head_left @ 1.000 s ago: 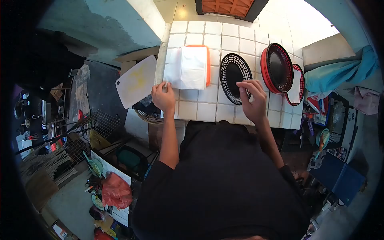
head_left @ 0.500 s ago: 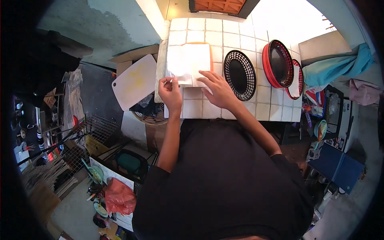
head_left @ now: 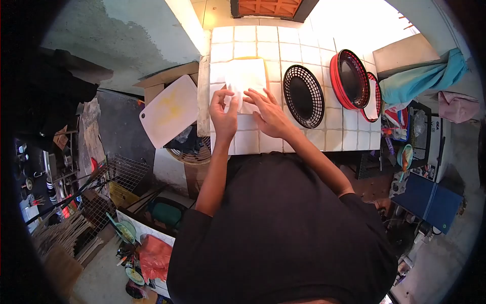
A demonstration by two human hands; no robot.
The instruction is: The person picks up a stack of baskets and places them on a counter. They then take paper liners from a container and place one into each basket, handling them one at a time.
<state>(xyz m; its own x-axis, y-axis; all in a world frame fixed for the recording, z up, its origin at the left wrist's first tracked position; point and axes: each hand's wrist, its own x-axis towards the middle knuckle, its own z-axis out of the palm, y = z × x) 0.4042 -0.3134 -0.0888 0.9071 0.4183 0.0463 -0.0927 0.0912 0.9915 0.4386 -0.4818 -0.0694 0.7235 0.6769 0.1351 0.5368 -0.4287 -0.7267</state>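
Observation:
White paper sheets (head_left: 253,73) lie on the tiled counter, with a thin orange edge showing along their right side. My left hand (head_left: 224,114) is at the paper's near left part, thumb and fingers curled around a lifted, bent-over edge of a sheet. My right hand (head_left: 271,115) rests on the paper's near right part, its fingers stretched out and holding nothing. Glare washes out the paper's details. To the right of that hand lies a black oval basket (head_left: 304,96) with a lattice rim.
Stacked red and black oval baskets (head_left: 349,78) stand on the right of the tiled counter (head_left: 324,137); one beside them holds a white paper. A stained white cutting board (head_left: 169,111) leans left of the counter. A teal cloth (head_left: 425,76) hangs at the right.
My left hand has moved right and slightly up, bringing the paper's left edge over toward the middle. My right hand stays on the paper. The view has shifted slightly.

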